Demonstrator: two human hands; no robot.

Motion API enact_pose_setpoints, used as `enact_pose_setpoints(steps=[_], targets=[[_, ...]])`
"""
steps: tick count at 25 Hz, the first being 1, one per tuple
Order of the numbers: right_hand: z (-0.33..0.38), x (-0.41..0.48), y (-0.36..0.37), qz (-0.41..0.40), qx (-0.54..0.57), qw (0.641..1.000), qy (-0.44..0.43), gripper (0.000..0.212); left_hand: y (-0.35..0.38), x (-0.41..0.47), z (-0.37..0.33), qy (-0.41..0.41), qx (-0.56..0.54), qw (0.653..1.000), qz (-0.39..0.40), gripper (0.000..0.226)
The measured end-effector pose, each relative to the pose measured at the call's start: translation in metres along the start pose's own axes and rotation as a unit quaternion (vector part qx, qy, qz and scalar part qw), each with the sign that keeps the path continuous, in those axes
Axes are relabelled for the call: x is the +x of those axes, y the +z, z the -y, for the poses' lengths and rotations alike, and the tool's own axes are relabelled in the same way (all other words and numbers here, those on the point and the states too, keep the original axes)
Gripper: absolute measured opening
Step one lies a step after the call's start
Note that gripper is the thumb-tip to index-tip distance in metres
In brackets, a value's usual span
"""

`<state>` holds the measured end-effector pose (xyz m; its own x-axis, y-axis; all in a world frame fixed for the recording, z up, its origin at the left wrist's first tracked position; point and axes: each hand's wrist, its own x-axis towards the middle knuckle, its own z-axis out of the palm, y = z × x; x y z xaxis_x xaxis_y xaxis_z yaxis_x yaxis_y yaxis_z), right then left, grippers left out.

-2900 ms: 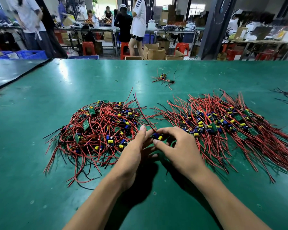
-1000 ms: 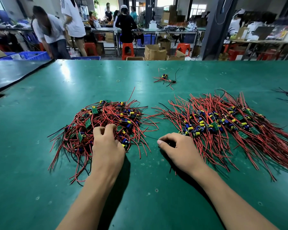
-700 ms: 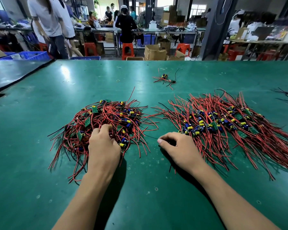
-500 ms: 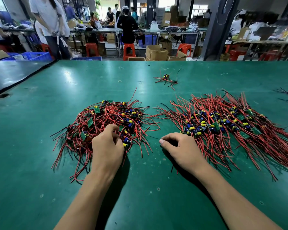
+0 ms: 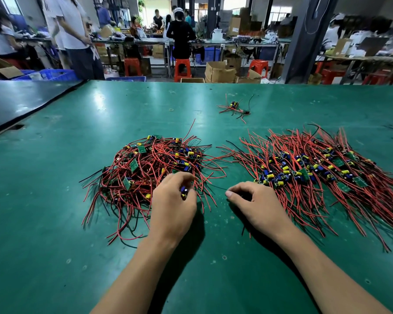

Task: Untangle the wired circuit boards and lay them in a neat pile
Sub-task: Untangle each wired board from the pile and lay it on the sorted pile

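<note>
This is a busy factory workshop where small electric parts get put together. A wide green work table [image 5: 55, 177] holds heaps of little green circuit boards [image 5: 304, 168] with red wires. Behind it, people [image 5: 180, 35] work at long tables [image 5: 236, 44], with red plastic stools [image 5: 182, 69], brown cardboard boxes [image 5: 219, 72] and blue plastic crates [image 5: 48, 74] around.

The bench [image 5: 55, 200] wears a green, rubbery-looking mat, smooth with a soft sheen that throws back the ceiling lights and flecked with small pale scuffs. The wires [image 5: 304, 200] have glossy plastic insulation, red and black. The circuit boards [image 5: 134, 165] are flat green laminate with a duller face. Their capacitors [image 5: 285, 168] sit in shiny blue and yellow sleeves. Beyond, the stools [image 5: 182, 66] are glossy red plastic, the boxes [image 5: 219, 72] matt brown cardboard and the crate [image 5: 52, 74] blue plastic. The neighbouring bench top [image 5: 21, 103] is dark and glossy.
</note>
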<state>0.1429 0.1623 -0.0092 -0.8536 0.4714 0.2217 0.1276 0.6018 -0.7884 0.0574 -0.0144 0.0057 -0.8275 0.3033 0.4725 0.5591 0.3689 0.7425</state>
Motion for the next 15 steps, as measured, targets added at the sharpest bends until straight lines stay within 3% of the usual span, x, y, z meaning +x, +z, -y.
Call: enact_pose_setpoints(steps=[2,5,15], targets=[[0.0006,-0.0005,0.0003,-0.001,-0.003,1.0,-0.003,0.006,-0.0026,-0.0002,0.0038,0.012,0.142,0.989,-0.038,0.03],[0.0001,-0.0008,0.0002,-0.004,-0.01,1.0,-0.005,0.007,-0.0053,0.003,0.0087,-0.056,0.271,0.961,0.009,0.038],[0.002,-0.0001,-0.0001,0.0,-0.008,1.0,-0.006,0.006,0.0041,-0.006,0.0009,0.058,0.067,0.994,0.061,0.028]])
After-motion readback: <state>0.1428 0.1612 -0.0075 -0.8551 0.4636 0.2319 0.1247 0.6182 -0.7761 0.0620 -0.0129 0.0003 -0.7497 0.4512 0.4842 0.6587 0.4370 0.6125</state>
